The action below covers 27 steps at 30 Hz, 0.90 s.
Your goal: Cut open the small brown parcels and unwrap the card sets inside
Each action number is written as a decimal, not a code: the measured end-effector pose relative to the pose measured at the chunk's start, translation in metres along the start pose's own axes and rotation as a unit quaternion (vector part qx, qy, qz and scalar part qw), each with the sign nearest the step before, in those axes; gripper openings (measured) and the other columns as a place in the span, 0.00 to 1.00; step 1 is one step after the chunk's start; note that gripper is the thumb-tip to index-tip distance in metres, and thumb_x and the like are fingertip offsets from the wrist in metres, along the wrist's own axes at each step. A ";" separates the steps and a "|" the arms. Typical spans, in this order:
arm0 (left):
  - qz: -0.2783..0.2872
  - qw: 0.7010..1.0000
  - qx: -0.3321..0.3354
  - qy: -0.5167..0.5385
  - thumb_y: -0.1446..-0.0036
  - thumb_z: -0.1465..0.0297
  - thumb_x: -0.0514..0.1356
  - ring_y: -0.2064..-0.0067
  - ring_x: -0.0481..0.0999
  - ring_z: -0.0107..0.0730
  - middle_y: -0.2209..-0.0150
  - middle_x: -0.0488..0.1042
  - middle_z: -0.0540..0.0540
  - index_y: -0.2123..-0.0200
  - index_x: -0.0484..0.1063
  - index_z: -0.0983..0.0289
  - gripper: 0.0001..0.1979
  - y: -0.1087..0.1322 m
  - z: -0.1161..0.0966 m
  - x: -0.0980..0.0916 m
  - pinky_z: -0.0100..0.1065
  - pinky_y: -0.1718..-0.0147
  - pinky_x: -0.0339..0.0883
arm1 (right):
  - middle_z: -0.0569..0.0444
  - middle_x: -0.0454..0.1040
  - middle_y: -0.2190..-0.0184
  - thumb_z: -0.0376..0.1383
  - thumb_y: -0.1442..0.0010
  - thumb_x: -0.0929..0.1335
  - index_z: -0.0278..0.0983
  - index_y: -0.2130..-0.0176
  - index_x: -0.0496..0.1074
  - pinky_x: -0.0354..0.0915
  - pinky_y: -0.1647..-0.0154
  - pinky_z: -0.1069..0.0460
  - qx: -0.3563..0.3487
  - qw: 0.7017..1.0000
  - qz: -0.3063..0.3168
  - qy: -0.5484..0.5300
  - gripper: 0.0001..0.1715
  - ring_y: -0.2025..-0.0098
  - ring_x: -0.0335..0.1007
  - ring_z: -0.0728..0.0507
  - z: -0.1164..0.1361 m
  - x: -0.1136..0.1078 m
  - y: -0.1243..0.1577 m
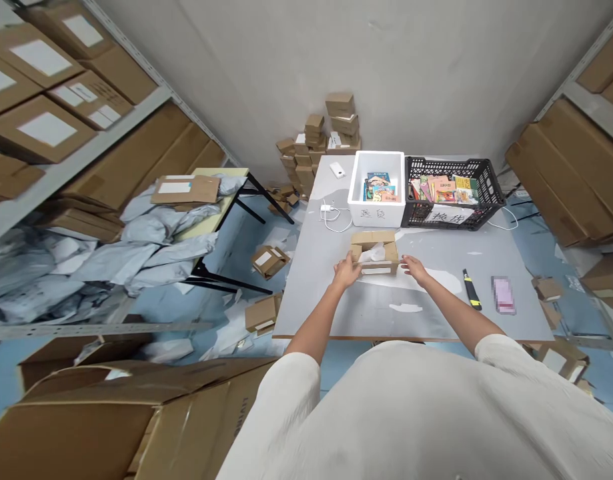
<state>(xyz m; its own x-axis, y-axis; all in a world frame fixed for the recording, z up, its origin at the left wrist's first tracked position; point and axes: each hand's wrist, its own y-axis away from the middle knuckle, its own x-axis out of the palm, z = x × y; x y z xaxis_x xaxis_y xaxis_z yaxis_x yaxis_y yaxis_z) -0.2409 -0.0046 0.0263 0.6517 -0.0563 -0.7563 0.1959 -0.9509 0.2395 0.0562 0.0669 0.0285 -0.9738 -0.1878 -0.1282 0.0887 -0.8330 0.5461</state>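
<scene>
A small open cardboard box [374, 252] with white wrapping inside sits in the middle of the grey table [336, 293]. My left hand [346, 271] grips the box's left front corner with curled fingers. My right hand [415, 268] hovers just right of the box, fingers stretched out and apart, holding nothing. The box's lid flap stands open toward the far side.
Behind the box stand a white foam bin [356, 200] and a black crate [486, 193], both holding colourful booklets. A charger cable [331, 213] lies left of the bin. A black-yellow utility knife [471, 290] and a pink card [503, 295] lie to the right. Cardboard boxes litter the floor and shelves.
</scene>
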 end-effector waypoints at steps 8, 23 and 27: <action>-0.112 0.977 -0.173 0.051 0.37 0.65 0.67 0.34 0.74 0.58 0.33 0.72 0.71 0.29 0.65 0.63 0.35 -0.026 -0.005 0.021 0.48 0.37 0.65 | 0.49 0.84 0.48 0.40 0.44 0.74 0.41 0.45 0.81 0.75 0.43 0.44 -0.041 0.997 0.036 0.053 0.26 0.46 0.79 0.38 -0.004 0.003 -0.021; -0.162 0.972 -0.167 0.042 0.31 0.64 0.60 0.43 0.80 0.52 0.45 0.81 0.64 0.46 0.77 0.61 0.14 0.002 0.011 0.022 0.42 0.46 0.71 | 0.47 0.84 0.45 0.41 0.41 0.71 0.39 0.45 0.79 0.76 0.42 0.42 -0.161 0.976 0.052 0.135 0.25 0.52 0.83 0.38 0.001 0.037 -0.033; -0.211 0.962 -0.160 0.069 0.31 0.69 0.59 0.41 0.79 0.52 0.44 0.80 0.65 0.43 0.75 0.61 0.15 0.016 0.029 0.007 0.43 0.43 0.71 | 0.46 0.83 0.44 0.42 0.41 0.71 0.40 0.39 0.72 0.75 0.43 0.43 -0.186 0.970 0.030 0.155 0.31 0.50 0.82 0.38 0.010 0.065 -0.022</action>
<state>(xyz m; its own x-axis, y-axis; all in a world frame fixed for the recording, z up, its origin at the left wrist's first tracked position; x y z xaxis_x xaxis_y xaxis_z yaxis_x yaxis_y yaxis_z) -0.2549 -0.0287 0.0072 0.5517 0.3761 -0.7445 0.6649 -0.7372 0.1203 -0.0110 0.0784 0.0166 -0.8594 -0.3417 -0.3804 0.2696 -0.9349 0.2309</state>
